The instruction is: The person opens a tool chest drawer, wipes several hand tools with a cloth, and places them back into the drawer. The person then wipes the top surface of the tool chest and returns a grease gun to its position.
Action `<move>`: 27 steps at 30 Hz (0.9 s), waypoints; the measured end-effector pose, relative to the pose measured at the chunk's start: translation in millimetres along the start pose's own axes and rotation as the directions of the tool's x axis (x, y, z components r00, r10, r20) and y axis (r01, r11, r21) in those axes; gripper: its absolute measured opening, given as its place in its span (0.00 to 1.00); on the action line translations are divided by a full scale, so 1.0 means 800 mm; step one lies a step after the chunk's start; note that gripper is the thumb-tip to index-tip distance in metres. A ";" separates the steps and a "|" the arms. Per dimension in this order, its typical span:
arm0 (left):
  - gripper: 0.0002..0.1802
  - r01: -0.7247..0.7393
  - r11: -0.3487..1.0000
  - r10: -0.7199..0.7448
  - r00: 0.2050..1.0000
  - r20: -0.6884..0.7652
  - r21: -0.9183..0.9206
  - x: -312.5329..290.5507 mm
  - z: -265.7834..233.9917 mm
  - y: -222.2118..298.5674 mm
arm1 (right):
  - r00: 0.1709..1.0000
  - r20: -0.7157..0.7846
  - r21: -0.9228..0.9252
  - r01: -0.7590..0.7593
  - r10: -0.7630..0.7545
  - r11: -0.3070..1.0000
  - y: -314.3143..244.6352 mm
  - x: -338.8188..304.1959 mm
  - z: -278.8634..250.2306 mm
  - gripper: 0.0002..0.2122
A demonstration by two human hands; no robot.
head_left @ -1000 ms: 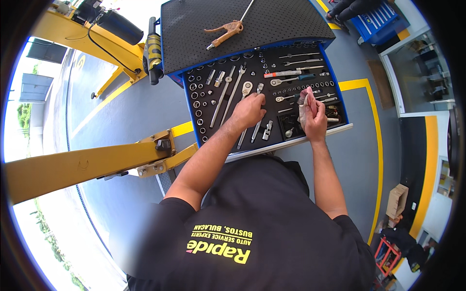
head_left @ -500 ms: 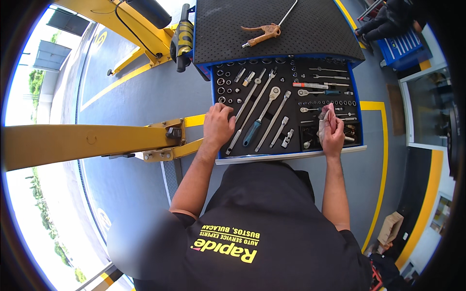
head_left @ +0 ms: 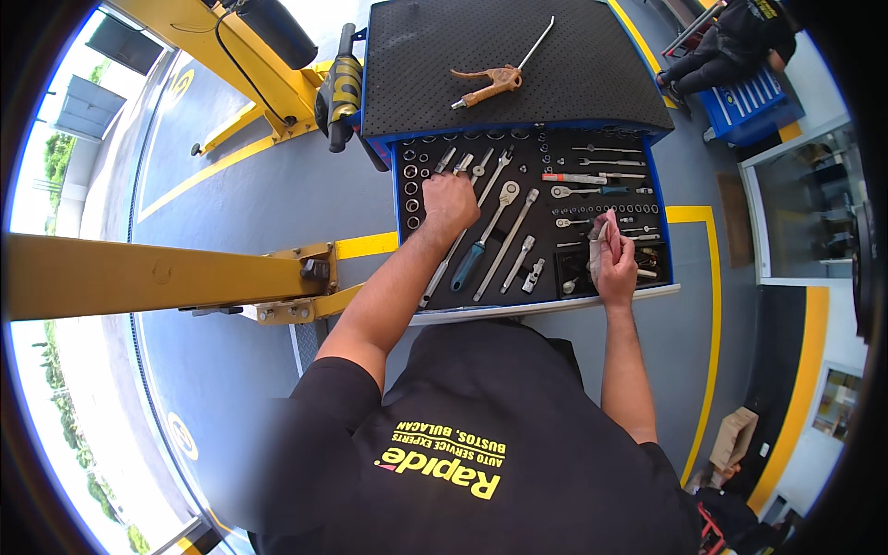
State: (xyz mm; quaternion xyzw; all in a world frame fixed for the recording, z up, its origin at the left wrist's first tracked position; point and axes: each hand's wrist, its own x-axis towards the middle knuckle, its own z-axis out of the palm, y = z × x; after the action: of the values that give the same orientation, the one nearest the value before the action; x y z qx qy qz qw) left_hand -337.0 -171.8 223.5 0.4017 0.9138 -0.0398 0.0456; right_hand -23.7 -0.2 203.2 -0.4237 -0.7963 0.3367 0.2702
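Note:
The open drawer (head_left: 546, 311) in front of me holds dark foam with tools set into it. My left hand (head_left: 450, 201) reaches over its left part, fingers curled down at the lower ends of two deep sockets (head_left: 445, 159). What the fingertips pinch, if anything, is hidden under the hand. A crumpled pale, pinkish rag (head_left: 606, 242) is gripped in my right hand (head_left: 617, 275), above the small compartment at the drawer's right front. Between my hands lie a ratchet (head_left: 487, 236) with a teal handle, an extension bar (head_left: 507, 245) and a universal joint (head_left: 534, 276).
An orange air blow gun (head_left: 495, 83) lies on the black perforated cabinet top (head_left: 416, 55). A yellow lift arm (head_left: 166, 276) stretches in from the left, close to the drawer. At the far right, a person (head_left: 735, 51) is beside a blue tool cabinet (head_left: 751, 104).
My left hand has moved away from the drawer's left front edge, farther in and to the right, onto the deep sockets. The right hand still holds the rag. The view has shifted slightly.

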 end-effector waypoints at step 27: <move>0.14 -0.192 0.634 0.036 0.975 -0.218 -0.749 -0.138 -0.176 0.066 | 0.921 0.095 0.616 0.245 -0.379 0.749 -0.226 0.034 0.032 0.35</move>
State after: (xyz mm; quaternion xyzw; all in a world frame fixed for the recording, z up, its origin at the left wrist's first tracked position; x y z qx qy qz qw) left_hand -230.6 -201.5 374.5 0.4034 0.8172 0.3906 0.1297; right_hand -144.7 -60.0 329.1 -0.1394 -0.7349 0.5612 0.3543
